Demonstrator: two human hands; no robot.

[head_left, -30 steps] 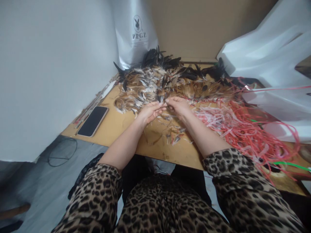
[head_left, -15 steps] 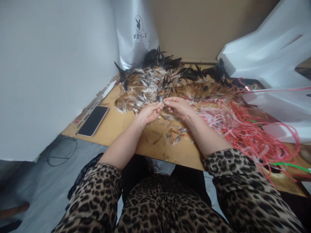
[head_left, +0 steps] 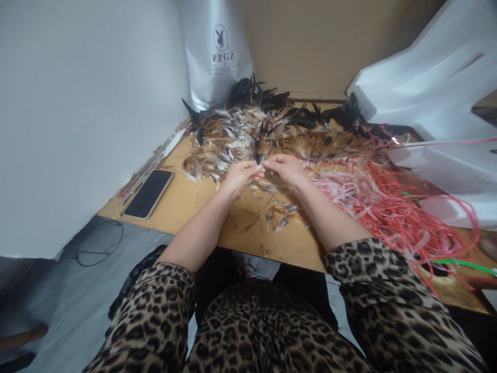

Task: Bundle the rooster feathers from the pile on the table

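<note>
Just in front of the feather pile, both hands meet with their fingertips almost touching. My left hand [head_left: 241, 177] is closed in a pinch at the base of a small dark-and-brown feather [head_left: 261, 147], which points away from me. My right hand [head_left: 286, 168] pinches at the same spot, thumb against forefinger. The exact grip is too small to see clearly. Behind them spreads a pile of brown, white and black feathers [head_left: 306, 142]. Loose feather scraps and fluff [head_left: 282, 215] lie on the table [head_left: 256, 243] below my wrists.
A phone [head_left: 149, 193] lies at the left. A tangle of red and pink strips [head_left: 404, 217] fills the right side, with a green strip [head_left: 466, 266]. A silver-white printed bag [head_left: 217, 77] stands behind; white plastic [head_left: 419, 88] rises at the right. White walling [head_left: 97, 103] borders the left.
My left fingers have curled in and turned slightly, and the fingertips have shifted a little to the right. A dark feather now shows more clearly above the pinch.
</note>
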